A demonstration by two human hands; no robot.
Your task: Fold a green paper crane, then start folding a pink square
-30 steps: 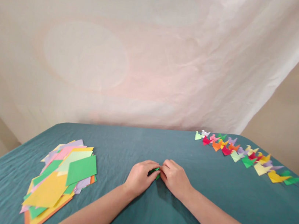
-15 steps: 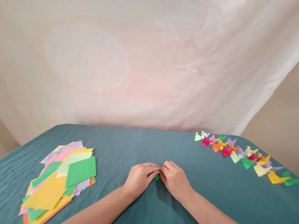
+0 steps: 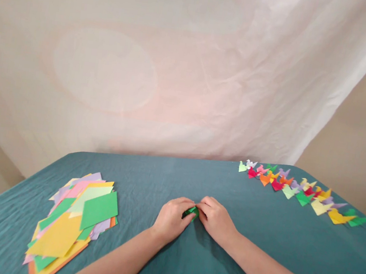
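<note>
A small folded piece of green paper [image 3: 192, 211] lies between my two hands on the teal tablecloth [image 3: 250, 237], near the table's middle. My left hand [image 3: 171, 219] has its fingers curled and pinches the paper from the left. My right hand [image 3: 216, 219] pinches it from the right, fingertips meeting the left hand's. Most of the paper is hidden under the fingers.
A loose stack of coloured paper squares [image 3: 72, 217] lies at the left of the table. A row of several folded paper cranes [image 3: 298, 190] runs along the back right edge. A pale cloth backdrop [image 3: 165, 71] hangs behind the table.
Both hands have stayed in place with small finger movements. A bit more of the green paper shows between the fingertips now than half a second ago.
</note>
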